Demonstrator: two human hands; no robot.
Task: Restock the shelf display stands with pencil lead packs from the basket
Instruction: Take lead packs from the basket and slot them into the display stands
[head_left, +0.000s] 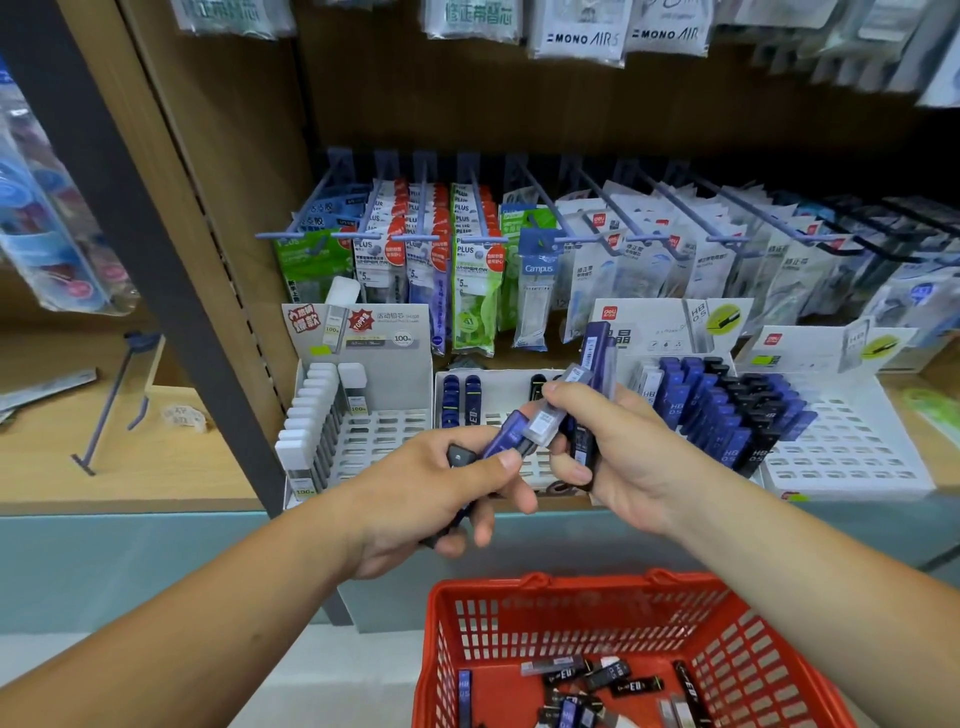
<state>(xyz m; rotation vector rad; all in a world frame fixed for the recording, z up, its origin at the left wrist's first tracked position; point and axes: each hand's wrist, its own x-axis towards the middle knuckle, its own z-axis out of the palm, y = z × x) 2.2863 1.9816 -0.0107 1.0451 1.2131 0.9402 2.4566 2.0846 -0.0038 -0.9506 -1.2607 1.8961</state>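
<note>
Pencil lead packs (540, 428) fill both hands in front of the shelf. The left hand (431, 499) grips a few blue ones, and the right hand (634, 457) clutches a fan of them, its thumb pressed on a clear-ended pack between the two. More loose packs (587, 675) lie in the red basket (519, 592) below. The middle display stand (498, 415) just behind shows many open slots; the right-hand stand (841, 447) is partly filled. With so many slim, smooth packs held at once, one could slip and fall outside the basket or end up in the wrong stand.
</note>
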